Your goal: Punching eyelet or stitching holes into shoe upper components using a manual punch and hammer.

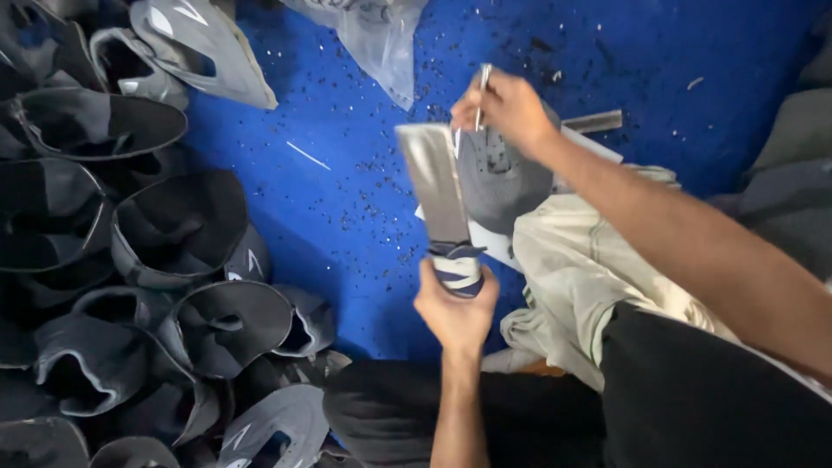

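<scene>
My left hand [454, 314] grips the cloth-wrapped handle of a broad flat metal blade [433, 180], held upright in the middle of the view. My right hand [507, 108] pinches a thin metal rod [482, 91] and rests on a grey shoe upper [503, 178] lying on a white board on my lap. The blade's top edge is close to the right hand and the shoe upper.
A heap of grey and black shoe uppers [130, 260] fills the left side. The blue floor [347, 199] is scattered with small black scraps. A clear plastic bag [373, 39] lies at the top. A pale cloth [581, 269] drapes over my legs.
</scene>
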